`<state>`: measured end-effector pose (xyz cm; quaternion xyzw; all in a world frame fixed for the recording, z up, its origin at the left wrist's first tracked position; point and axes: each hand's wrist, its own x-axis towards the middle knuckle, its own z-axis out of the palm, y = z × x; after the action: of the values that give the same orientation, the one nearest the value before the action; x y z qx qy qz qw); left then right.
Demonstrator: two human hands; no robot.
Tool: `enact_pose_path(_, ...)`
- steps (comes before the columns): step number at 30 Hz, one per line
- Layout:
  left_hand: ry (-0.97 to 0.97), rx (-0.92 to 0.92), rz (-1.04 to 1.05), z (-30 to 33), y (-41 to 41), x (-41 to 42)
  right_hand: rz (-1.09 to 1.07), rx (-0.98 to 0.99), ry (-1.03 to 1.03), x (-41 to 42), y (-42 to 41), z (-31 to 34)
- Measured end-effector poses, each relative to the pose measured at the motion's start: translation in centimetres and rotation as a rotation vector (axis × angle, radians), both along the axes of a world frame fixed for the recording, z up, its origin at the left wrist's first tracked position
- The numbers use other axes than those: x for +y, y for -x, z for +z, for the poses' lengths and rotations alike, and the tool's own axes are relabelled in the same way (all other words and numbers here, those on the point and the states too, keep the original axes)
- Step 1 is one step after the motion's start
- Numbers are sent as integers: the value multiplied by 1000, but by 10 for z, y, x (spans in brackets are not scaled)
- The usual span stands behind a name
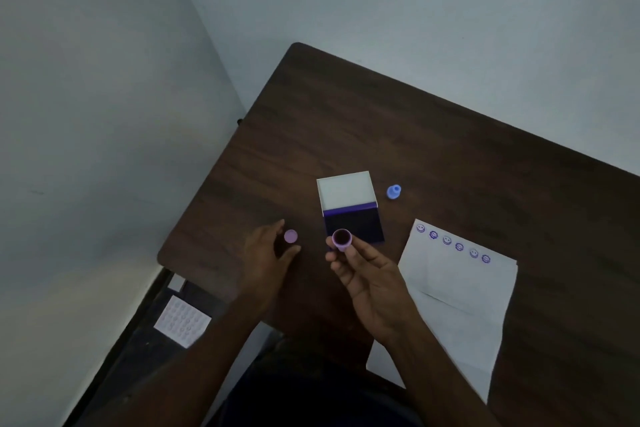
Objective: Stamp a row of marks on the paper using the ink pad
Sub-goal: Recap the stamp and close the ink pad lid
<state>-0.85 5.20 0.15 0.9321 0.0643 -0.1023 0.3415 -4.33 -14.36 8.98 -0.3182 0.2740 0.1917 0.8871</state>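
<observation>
Forearms enter from the bottom edge, both bare. Right hand [372,282] sits palm-up above the counter, its grip pinched around a small round purple plastic stamp [342,239], dark inked face tilted up toward the camera. Left hand [268,251] hovers with fingers spread and loose, grip released, holding nothing; its fingertips are just beside a small round lilac plastic cap [290,236] lying flat on the counter.

Just beyond the stamp is the rectangular ink pad [353,224]: dark violet pad surface, purple plastic rim, white hinged lid [345,190] flipped open behind it. The held stamp overlaps the pad's near edge in view; cannot tell whether it touches.

Right of the pad lies the white sheet of paper [460,298], matte, creased with fold lines, its near part hanging off the counter edge. Along its far edge runs a row of six round purple smiley marks [453,243], slightly uneven in spacing.

Farther back, right of the lid, stands a small blue plastic stamp [393,191], knob-shaped.

Counter [398,121] is dark brown wood-grain laminate, rounded corners, smooth and dull. On the floor at lower left is a white sheet with faint rows of marks [182,321]. Walls [104,80] are plain pale grey, meeting in a corner behind the counter. Lighting is dim.
</observation>
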Motion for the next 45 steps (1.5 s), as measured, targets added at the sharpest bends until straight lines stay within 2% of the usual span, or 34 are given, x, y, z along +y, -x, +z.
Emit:
enact_pose_path(10,-70,-65,-1,-20,-5,-11,5,12,-34,2,0,4)
enact_pose_path(15,-13,-78,13,-18,-8,-8,23,-2,-40,4,-1,7)
enact_pose_path(22,390,83,186,27,-3,-11,-5,1,-86,4,-2,6)
enact_pose_path(25,528,28,208,53,4,-12,-11,9,-89,5,-2,4)
enact_pose_path(29,635,48,166,78,12,-12,-22,31,-106,7,-2,0)
enact_pose_path(35,593,-12,35,101,19,-12,1,36,-74,12,1,-5)
enact_pose_path(45,470,-52,-40,110,22,-14,106,-55,54,21,1,-3)
